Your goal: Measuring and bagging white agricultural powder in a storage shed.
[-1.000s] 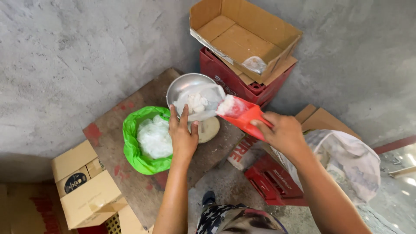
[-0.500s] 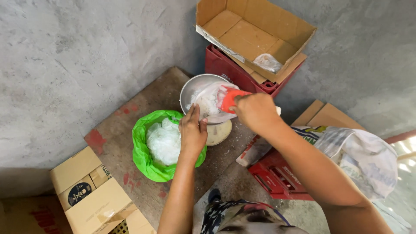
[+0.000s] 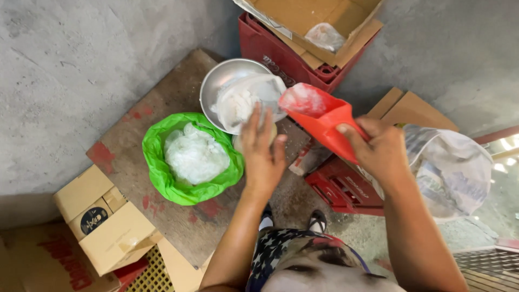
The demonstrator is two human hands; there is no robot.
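On the wooden worktop (image 3: 178,227) in front of you there's a metal bowl (image 3: 219,81) with a clear plastic bag (image 3: 243,100) of white powdery stuff sitting in it, and just left of that a green bag (image 3: 157,162) packed with more filled clear bags. Your left hand (image 3: 262,148) is resting flat on the near edge of the clear bag, fingers spread, more pinning it than gripping it. Your right hand (image 3: 381,148) is wrapped around the handle end of a red scoop (image 3: 319,116), which has white dust on the inside and hangs just right of the bowl, mouth pointing toward the bag.

Looks to me like you're mid-fill, scooping portions into that bag. Whether the scoop is loaded or just dusty, can't really tell from here. If you tip it in, I'd say keep the bag mouth held open with the left hand and get the scoop lip right over it, otherwise the powder lands in the bowl. The big sack (image 3: 448,167) by your right arm, over the red crate (image 3: 338,189), is near enough for a refill.
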